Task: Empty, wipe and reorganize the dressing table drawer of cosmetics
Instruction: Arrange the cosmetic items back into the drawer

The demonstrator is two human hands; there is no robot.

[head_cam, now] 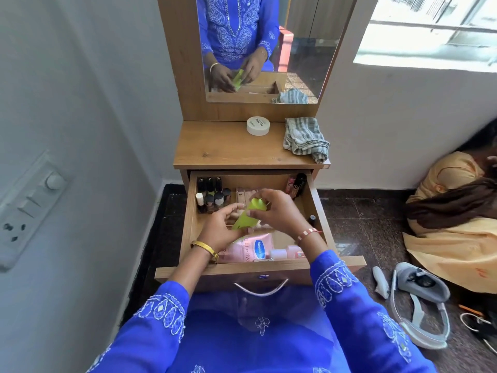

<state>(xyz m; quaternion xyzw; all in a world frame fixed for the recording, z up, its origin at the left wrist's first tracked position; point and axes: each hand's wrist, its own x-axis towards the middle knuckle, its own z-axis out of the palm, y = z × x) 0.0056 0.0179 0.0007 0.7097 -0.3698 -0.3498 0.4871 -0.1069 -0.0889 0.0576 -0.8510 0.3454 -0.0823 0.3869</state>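
Reorganizing step, judged: left hand [219, 228] and right hand [277, 211] both gripped lime-green plastic tube [246, 216] over open wooden drawer [316, 208]; next needs free slot.

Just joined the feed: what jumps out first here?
Both hands, the left hand and the right hand, grip a lime-green tube over the open drawer, which holds nail polish bottles back-left and a pink Vaseline pouch in front. A striped cloth lies on the tabletop.
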